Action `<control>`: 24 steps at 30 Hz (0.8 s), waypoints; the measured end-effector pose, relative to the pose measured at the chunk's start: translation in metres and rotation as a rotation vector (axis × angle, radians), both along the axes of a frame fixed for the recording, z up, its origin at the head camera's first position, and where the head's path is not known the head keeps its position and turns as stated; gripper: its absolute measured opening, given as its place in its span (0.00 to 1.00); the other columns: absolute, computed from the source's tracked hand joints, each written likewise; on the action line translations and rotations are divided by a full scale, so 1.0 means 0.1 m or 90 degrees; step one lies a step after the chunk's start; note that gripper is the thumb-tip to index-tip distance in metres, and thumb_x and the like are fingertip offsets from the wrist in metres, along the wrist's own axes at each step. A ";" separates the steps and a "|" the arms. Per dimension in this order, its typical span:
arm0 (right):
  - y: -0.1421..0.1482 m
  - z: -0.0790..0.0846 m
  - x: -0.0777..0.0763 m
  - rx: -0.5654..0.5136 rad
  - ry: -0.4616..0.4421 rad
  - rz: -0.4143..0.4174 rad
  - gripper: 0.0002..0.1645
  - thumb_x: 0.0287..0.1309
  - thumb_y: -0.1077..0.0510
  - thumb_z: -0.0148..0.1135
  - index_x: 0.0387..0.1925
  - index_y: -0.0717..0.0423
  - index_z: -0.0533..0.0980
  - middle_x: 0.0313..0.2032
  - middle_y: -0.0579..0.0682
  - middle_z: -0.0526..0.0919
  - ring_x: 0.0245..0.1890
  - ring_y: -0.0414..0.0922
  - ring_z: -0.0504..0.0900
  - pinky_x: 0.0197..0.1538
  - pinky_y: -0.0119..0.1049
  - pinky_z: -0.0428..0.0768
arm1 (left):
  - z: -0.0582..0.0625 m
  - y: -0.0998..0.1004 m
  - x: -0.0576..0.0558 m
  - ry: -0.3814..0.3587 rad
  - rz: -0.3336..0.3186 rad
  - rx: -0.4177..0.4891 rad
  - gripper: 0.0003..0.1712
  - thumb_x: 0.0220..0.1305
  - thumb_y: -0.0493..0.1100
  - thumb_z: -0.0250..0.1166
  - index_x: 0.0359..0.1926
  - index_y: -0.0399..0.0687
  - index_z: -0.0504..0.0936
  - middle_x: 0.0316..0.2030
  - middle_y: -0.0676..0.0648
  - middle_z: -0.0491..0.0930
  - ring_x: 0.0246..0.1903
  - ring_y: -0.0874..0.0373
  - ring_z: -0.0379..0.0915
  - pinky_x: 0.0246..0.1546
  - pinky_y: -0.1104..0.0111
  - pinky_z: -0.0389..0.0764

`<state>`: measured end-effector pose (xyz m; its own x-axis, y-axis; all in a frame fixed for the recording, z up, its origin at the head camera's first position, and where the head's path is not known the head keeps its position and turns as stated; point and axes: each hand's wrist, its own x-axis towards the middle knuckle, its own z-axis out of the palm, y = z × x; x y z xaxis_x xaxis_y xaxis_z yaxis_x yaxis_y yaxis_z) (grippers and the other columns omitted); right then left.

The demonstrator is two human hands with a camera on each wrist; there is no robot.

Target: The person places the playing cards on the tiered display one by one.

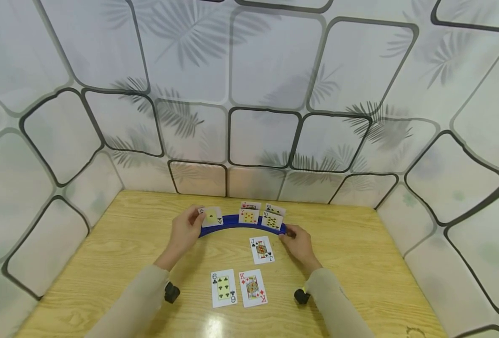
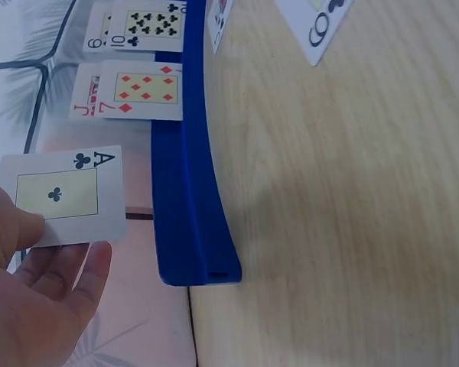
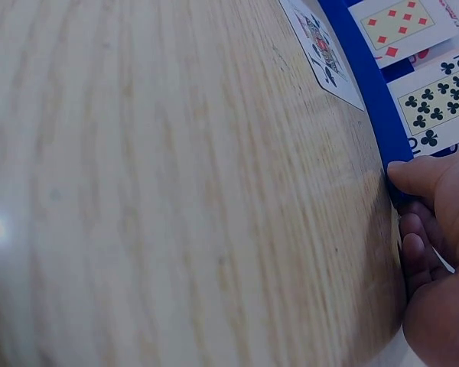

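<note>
Pinching ace of clubs just off blue card holder: left hand | gripping holder's right end: right hand | four cards slotted | three loose cards left before holder

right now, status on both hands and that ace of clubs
Left hand pinching ace of clubs, not yet in blue holder. Right hand gripping blue holder's right end. Nothing visible in the gap between ace of clubs and blue holder.

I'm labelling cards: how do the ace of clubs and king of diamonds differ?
The left hand pinches the ace of clubs; the king of diamonds lies on the table. The ace's centre shows one black club; the king's, a court figure. Both faces are visible.
</note>
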<state>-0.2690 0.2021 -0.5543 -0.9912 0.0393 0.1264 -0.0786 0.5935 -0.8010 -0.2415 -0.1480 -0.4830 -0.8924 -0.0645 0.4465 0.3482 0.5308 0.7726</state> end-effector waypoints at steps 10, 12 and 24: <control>0.01 -0.02 -0.01 0.004 -0.006 -0.002 0.24 0.66 0.61 0.70 0.60 0.69 0.80 0.50 0.65 0.86 0.50 0.56 0.84 0.55 0.54 0.85 | 0.05 0.17 -0.23 -0.028 0.003 0.011 0.09 0.73 0.33 0.65 0.51 0.36 0.86 0.34 0.38 0.85 0.37 0.47 0.82 0.40 0.63 0.81; 0.01 -0.03 -0.01 0.005 -0.005 0.000 0.24 0.66 0.61 0.71 0.60 0.69 0.80 0.51 0.65 0.86 0.51 0.56 0.84 0.56 0.54 0.85 | 0.05 0.20 -0.28 -0.022 0.001 0.014 0.08 0.73 0.33 0.66 0.49 0.35 0.86 0.34 0.38 0.85 0.36 0.47 0.81 0.39 0.63 0.80; 0.01 -0.03 -0.02 0.010 -0.005 -0.003 0.24 0.66 0.61 0.71 0.60 0.68 0.81 0.50 0.65 0.87 0.50 0.56 0.84 0.55 0.53 0.85 | -0.04 0.33 -0.46 -0.024 0.002 0.003 0.12 0.73 0.32 0.65 0.53 0.32 0.85 0.39 0.34 0.88 0.42 0.40 0.86 0.45 0.48 0.88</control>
